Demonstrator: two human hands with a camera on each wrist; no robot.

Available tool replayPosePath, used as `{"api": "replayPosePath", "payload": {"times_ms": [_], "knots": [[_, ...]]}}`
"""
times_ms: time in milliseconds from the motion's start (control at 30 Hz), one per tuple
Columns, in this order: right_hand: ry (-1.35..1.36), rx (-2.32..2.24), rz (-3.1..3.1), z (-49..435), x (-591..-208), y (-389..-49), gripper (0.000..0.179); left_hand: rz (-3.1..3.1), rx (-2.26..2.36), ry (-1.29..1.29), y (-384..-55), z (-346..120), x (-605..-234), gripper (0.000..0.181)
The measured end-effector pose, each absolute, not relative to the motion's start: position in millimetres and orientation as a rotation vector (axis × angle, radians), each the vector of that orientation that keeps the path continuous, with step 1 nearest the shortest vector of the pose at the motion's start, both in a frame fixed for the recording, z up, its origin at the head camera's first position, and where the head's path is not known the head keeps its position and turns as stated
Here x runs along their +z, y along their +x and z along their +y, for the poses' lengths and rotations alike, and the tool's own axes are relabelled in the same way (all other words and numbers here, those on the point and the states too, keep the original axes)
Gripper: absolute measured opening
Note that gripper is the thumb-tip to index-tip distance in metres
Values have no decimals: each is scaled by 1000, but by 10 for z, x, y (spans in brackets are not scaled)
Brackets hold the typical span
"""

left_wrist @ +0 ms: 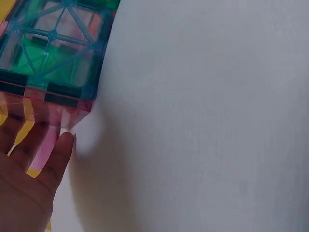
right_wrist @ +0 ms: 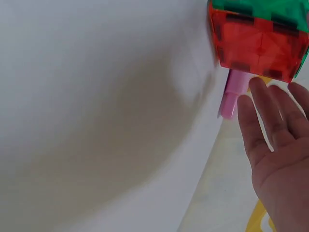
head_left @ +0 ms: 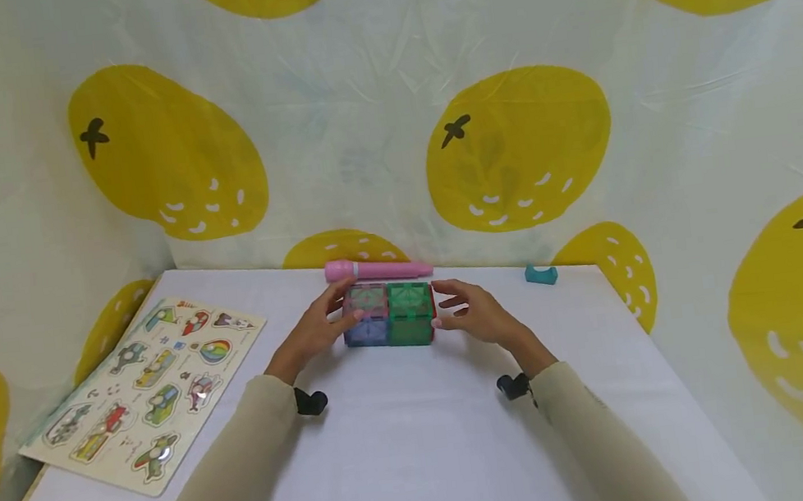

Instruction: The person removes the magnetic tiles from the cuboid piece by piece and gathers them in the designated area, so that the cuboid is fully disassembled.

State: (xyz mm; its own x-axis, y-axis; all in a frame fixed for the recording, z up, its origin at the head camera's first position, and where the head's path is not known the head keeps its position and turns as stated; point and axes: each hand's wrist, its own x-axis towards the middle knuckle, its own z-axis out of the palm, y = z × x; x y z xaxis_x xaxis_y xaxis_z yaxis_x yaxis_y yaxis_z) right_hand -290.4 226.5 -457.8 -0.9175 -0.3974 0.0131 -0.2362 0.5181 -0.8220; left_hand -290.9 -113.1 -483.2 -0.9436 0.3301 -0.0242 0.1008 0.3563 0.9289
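A box of see-through magnetic tiles (head_left: 411, 315) sits on the white table in front of me. In the head view its left half is blue and pinkish, its right half green. The left wrist view shows a blue tile (left_wrist: 52, 36) with crossed struts, above a pink side wall. A red tile (right_wrist: 258, 43) forms the right end. My left hand (head_left: 315, 326) is at the left end with relaxed fingers, fingertips right by the pink wall. At the red end my right hand (head_left: 483, 315) has its fingers loosely extended, fingertips close to the tile, nothing gripped.
Behind the box lies a pink microphone-shaped toy (head_left: 389, 269). A small teal piece (head_left: 541, 274) is near the back right edge. On the left, a picture puzzle board (head_left: 188, 374) with vehicle shapes reaches over the table's left edge. A lemon-patterned curtain (head_left: 337, 142) hangs around the table.
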Motion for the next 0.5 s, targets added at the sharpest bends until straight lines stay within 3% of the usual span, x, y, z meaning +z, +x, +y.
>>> {"api": "replayPosePath", "payload": {"times_ms": [500], "knots": [[-580,-1405,2467,2290,-4585,-3135,66,2437,1569,427,-2914,-1169,-4825,76]]}}
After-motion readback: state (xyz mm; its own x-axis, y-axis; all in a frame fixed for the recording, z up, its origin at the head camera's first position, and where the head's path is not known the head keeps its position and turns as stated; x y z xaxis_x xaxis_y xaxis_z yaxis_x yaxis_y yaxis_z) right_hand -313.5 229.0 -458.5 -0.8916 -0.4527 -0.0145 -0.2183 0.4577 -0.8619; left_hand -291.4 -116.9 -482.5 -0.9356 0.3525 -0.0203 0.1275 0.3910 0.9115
